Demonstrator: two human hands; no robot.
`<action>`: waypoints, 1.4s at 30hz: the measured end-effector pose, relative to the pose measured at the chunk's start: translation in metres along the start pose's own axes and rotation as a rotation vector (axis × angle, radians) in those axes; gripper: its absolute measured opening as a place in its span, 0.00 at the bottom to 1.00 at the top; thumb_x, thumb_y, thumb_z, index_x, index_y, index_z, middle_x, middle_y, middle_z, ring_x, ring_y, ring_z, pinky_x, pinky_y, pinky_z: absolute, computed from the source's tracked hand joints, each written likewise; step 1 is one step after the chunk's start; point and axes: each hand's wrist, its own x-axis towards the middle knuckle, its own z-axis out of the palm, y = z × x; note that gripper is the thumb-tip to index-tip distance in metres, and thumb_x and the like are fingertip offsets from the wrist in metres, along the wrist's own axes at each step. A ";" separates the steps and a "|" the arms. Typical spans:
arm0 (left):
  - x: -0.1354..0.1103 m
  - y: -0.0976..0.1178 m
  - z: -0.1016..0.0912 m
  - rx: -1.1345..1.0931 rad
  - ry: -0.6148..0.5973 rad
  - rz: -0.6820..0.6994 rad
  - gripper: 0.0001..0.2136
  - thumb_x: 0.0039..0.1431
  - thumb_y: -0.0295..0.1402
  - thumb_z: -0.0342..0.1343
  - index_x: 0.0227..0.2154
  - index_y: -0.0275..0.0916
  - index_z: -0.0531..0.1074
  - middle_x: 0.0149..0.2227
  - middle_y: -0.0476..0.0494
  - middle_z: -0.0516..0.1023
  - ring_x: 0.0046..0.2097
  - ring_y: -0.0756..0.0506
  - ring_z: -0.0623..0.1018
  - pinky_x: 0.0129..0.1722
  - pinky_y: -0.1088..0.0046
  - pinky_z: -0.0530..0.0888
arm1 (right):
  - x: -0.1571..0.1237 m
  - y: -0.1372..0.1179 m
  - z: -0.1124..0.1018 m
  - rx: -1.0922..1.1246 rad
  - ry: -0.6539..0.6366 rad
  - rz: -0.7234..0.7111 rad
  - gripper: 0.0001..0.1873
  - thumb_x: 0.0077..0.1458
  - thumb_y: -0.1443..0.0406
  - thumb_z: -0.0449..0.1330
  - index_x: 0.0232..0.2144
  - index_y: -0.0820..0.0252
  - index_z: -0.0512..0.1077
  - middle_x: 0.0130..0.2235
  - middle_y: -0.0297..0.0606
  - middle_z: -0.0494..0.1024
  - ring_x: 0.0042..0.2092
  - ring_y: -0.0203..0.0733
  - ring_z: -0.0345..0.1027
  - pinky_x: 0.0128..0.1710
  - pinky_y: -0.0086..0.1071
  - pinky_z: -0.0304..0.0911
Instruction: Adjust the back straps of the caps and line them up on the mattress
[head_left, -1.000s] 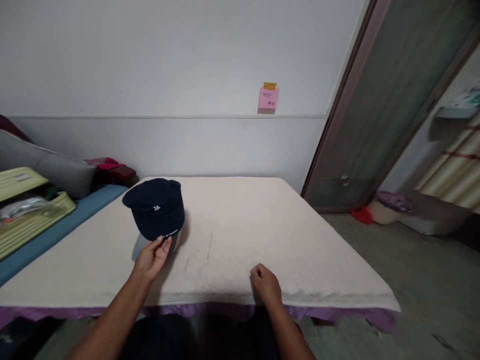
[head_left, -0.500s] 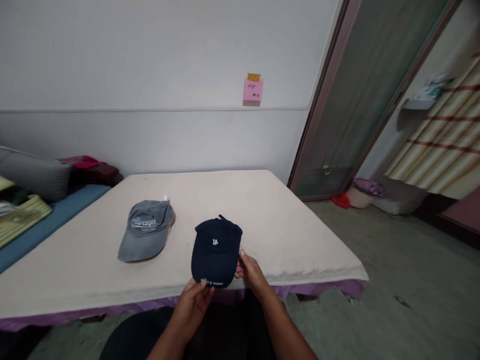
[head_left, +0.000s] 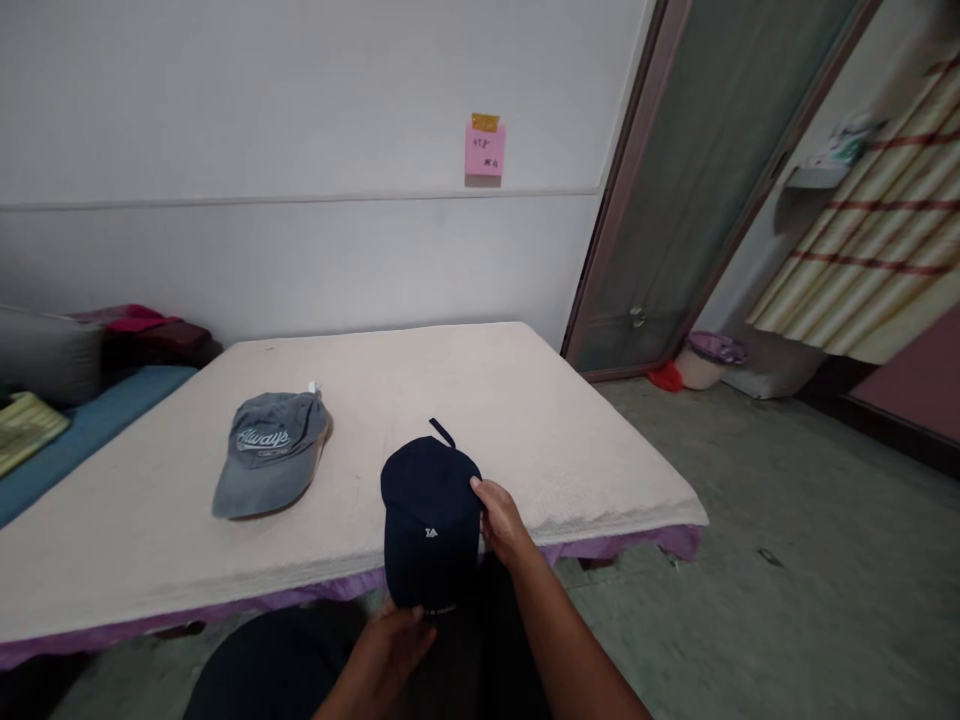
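A navy baseball cap (head_left: 431, 500) with a small white logo is held between my two hands at the bed's front edge, brim toward me and a strap sticking out at the back. My left hand (head_left: 390, 645) grips the tip of the brim, its thumb on top. On the cap's right side my right hand (head_left: 501, 520) pinches the edge, with the thumb over the fabric and the other fingers partly hidden. A grey cap (head_left: 270, 450) with white "Always" lettering lies to the left on the bed, apart from both hands.
The bed (head_left: 525, 420) has a cream cover with purple cloth below. A grey cushion (head_left: 49, 350) and a blue mat (head_left: 142, 400) lie at the left. A pink note (head_left: 484, 152) hangs on the wall. A bin (head_left: 705, 362) stands by the sliding door (head_left: 675, 200).
The navy cap has tilted so more of its crown top shows, and its brim has dropped lower. My right hand has shifted up along its side. The view has turned slightly right.
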 end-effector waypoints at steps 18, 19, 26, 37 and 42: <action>-0.007 0.109 0.050 -0.119 -0.338 -0.016 0.20 0.61 0.37 0.47 0.53 0.35 0.68 0.42 0.33 0.80 0.47 0.37 0.77 0.52 0.58 0.68 | -0.026 -0.027 -0.009 0.166 -0.366 0.149 0.19 0.45 0.67 0.62 0.43 0.62 0.73 0.39 0.41 0.79 0.39 0.43 0.72 0.44 0.36 0.62; -0.004 0.114 0.051 -0.122 -0.346 -0.024 0.20 0.61 0.37 0.47 0.54 0.35 0.67 0.42 0.33 0.80 0.48 0.37 0.77 0.52 0.57 0.67 | -0.026 -0.028 -0.008 0.160 -0.378 0.156 0.19 0.45 0.67 0.62 0.43 0.62 0.73 0.40 0.41 0.79 0.40 0.44 0.72 0.44 0.37 0.62; 0.012 0.135 0.062 -0.127 -0.324 -0.051 0.22 0.59 0.42 0.48 0.51 0.35 0.69 0.43 0.33 0.80 0.51 0.35 0.75 0.54 0.55 0.65 | -0.010 -0.035 0.002 0.234 -0.403 0.112 0.21 0.46 0.66 0.60 0.46 0.59 0.71 0.42 0.42 0.77 0.41 0.46 0.70 0.44 0.38 0.62; 0.061 0.161 0.090 -0.021 0.077 0.198 0.05 0.49 0.23 0.56 0.30 0.32 0.76 0.25 0.40 0.81 0.26 0.44 0.79 0.30 0.69 0.76 | 0.067 -0.047 0.013 0.148 -0.540 0.217 0.18 0.51 0.59 0.59 0.43 0.60 0.73 0.41 0.42 0.77 0.41 0.43 0.70 0.44 0.36 0.62; 0.089 0.159 0.087 0.344 0.013 0.376 0.18 0.41 0.22 0.64 0.39 0.35 0.76 0.26 0.45 0.80 0.24 0.46 0.76 0.24 0.75 0.70 | 0.095 -0.052 0.000 -0.014 -0.545 0.225 0.18 0.52 0.53 0.58 0.37 0.61 0.74 0.39 0.42 0.76 0.40 0.44 0.68 0.41 0.35 0.62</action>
